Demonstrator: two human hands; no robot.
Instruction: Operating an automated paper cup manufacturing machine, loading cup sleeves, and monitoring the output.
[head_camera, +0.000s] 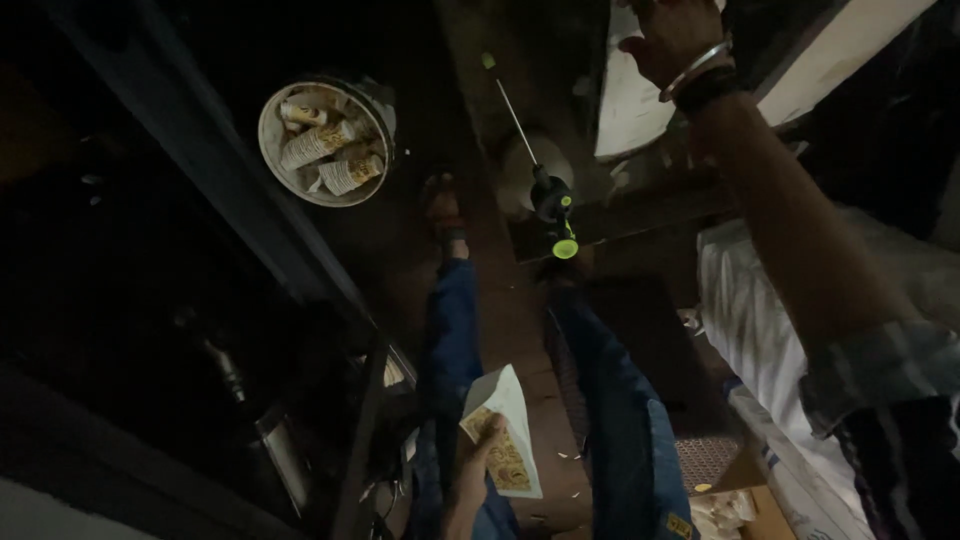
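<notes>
The dim brown floor (505, 300) carries a bin of paper cups (322, 142) and a long-wanded sprayer (545, 185).

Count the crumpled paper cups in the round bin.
3 show clearly in the round bin at upper left: one cup at the top, one across the middle, one at lower right. More may lie hidden beneath them; the scene is dark.

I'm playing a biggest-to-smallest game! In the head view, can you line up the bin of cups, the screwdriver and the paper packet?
1. Bin of cups, looks largest.
2. Paper packet in the left hand, though nearer the camera, so unsure.
3. Screwdriver: long, but thin.
</notes>
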